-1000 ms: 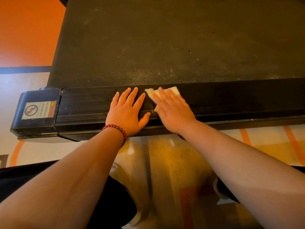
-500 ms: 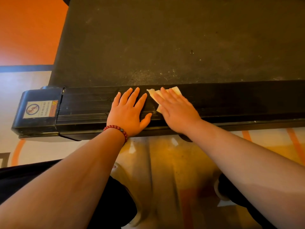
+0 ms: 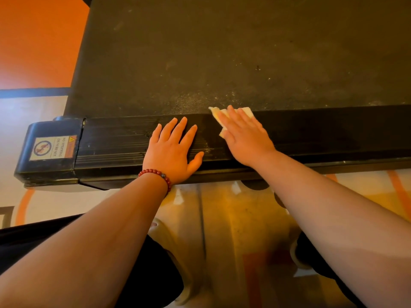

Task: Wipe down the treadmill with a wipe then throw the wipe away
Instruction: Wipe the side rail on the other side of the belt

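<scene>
The black treadmill fills the upper view, with its dusty belt (image 3: pixel 222 52) behind a ribbed black side rail (image 3: pixel 115 143). My left hand (image 3: pixel 171 150) lies flat on the rail with fingers spread and a red bead bracelet on the wrist. To its right, my right hand (image 3: pixel 242 134) presses a white wipe (image 3: pixel 248 112) flat against the rail's far edge with straight fingers. Most of the wipe is hidden under the hand.
A black end cap (image 3: pixel 51 147) with a "no stepping on surface" sticker closes the rail's left end. Orange and cream patterned floor (image 3: pixel 33 52) lies left of and below the treadmill. My dark-clothed knees and pale shoes (image 3: pixel 169 236) sit near the bottom edge.
My right hand has slid the wipe a little to the right along the rail. My left hand has stayed flat in the same spot.
</scene>
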`<control>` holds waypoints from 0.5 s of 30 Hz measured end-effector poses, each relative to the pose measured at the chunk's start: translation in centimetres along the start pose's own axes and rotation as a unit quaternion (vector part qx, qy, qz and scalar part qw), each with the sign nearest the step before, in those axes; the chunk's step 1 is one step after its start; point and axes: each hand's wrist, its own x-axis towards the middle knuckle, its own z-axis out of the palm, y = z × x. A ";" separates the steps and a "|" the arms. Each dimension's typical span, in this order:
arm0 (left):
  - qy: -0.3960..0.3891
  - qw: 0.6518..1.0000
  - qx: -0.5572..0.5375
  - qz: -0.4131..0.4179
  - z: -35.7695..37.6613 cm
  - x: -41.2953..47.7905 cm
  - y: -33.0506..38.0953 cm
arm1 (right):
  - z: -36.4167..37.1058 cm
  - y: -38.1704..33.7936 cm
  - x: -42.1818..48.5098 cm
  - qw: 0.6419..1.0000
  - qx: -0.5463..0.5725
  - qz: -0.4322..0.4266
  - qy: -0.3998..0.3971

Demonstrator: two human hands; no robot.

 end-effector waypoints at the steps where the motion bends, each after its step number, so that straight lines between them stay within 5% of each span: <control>1: 0.000 1.000 0.000 -0.001 0.0 0.0 0.0 | 0.0 0.3 0.1 1.000 -0.002 0.018 0.009; 8: -0.012 1.000 0.000 0.000 0.1 0.1 -0.2 | 0.5 -1.7 -0.4 0.998 -0.012 -0.054 0.002; 15: -0.005 1.000 -0.004 0.013 -0.3 0.1 -0.5 | 0.4 -2.8 1.1 0.991 0.022 0.119 0.049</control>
